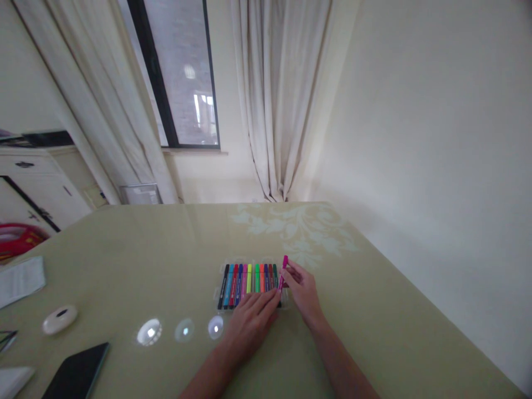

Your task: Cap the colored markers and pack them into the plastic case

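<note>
A clear plastic case [220,265] lies open on the table, with a row of felt-tip pens [235,282] in many colours inside it. My right hand [304,288] pinches a magenta felt-tip pen [285,261] at the case's right edge, its cap pointing up and away from me. Across the front of the case rests my left hand [253,318], fingers stretched out over the lower ends of the pens. Its fingertips come close to the magenta pen's lower end; whether they touch it I cannot tell.
The glossy table [166,244] reaches toward a curtained window. On the left lie a dark tablet-like slab [78,372], a white oval object [60,320] and a folded white cloth or paper [21,281]. A wall [436,166] runs along the right edge.
</note>
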Motion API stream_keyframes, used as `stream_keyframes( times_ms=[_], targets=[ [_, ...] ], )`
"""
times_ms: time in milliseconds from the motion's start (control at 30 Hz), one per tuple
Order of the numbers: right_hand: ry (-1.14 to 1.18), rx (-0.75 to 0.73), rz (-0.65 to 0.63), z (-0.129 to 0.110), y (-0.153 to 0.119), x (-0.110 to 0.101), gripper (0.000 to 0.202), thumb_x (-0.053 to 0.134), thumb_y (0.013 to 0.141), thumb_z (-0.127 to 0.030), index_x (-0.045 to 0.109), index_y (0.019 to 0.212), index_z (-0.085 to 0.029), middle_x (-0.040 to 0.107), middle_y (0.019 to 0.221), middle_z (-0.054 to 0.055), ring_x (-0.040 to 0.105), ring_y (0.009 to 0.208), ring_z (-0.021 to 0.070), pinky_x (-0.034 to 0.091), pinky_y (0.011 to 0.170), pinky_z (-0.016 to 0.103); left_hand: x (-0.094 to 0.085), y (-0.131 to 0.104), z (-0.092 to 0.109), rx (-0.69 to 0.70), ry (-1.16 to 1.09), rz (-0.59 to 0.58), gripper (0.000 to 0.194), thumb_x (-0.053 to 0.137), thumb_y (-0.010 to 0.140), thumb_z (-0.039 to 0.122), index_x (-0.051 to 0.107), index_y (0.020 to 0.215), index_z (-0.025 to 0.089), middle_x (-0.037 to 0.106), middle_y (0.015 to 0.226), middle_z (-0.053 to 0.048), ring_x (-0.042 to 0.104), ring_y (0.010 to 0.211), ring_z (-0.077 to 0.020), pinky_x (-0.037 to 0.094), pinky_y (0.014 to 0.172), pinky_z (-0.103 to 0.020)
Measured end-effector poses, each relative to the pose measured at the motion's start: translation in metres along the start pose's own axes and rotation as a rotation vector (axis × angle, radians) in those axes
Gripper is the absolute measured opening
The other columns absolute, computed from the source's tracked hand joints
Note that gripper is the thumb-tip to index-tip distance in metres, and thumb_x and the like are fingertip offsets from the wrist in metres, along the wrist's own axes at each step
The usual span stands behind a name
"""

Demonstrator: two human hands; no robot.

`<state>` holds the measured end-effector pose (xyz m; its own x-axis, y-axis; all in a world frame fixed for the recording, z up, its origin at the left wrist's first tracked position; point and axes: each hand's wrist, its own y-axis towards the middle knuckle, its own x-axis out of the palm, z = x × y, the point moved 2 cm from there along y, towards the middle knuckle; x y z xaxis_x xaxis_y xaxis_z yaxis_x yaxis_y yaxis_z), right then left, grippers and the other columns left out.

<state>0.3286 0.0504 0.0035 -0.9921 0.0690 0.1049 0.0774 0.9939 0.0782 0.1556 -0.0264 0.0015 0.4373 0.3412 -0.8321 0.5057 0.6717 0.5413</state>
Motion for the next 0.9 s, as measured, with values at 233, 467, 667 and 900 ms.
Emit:
stream_keyframes(
  times_ms=[233,467,667,900],
  targets=[
    [-0.413,-0.149,-0.03,0.002,0.001,-0.008,0.032,0.069,0.083,-0.035,0.078,0.108,-0.018,0.08,0.091,0.011,0.076,0.08,0.0278,0.063,0.077,0.043,0.006,0.002,0.004,0.034,-0.009,-0.115,0.043,0.051,0.102,0.013,0.058,0.142,0.027,0.065,0.145,-0.003,0.062,0.125,-0.0202,0.048,0.106,-0.037],
    [-0.636,-0.258,-0.011,0.0,-0.001,-0.005,0.022,0.061,0.082,-0.02,0.077,0.098,-0.019,0.076,0.094,0.01,0.073,0.077,0.0234,0.06,0.072,0.036,0.012,0.002,0.004,0.069,0.0,-0.142,0.044,0.049,0.103,0.014,0.055,0.145,0.025,0.066,0.143,-0.002,0.06,0.128,-0.0194,0.044,0.11,-0.037],
    [-0.706,-0.252,-0.025,0.004,0.001,-0.007,0.017,0.061,0.087,-0.02,0.077,0.092,-0.019,0.075,0.092,0.01,0.072,0.079,0.024,0.059,0.076,0.036,0.009,0.004,0.006,0.067,0.007,-0.169,0.045,0.049,0.104,0.016,0.053,0.147,0.028,0.063,0.146,0.0,0.058,0.129,-0.0193,0.042,0.11,-0.037],
    [-0.809,-0.259,-0.085,-0.001,-0.002,-0.005,0.02,0.059,0.089,-0.016,0.078,0.094,-0.018,0.073,0.1,0.011,0.071,0.087,0.0224,0.056,0.084,0.033,0.013,0.004,0.005,0.045,-0.027,-0.188,0.044,0.048,0.104,0.016,0.055,0.146,0.027,0.065,0.144,0.001,0.057,0.129,-0.0203,0.041,0.111,-0.036]
  ],
)
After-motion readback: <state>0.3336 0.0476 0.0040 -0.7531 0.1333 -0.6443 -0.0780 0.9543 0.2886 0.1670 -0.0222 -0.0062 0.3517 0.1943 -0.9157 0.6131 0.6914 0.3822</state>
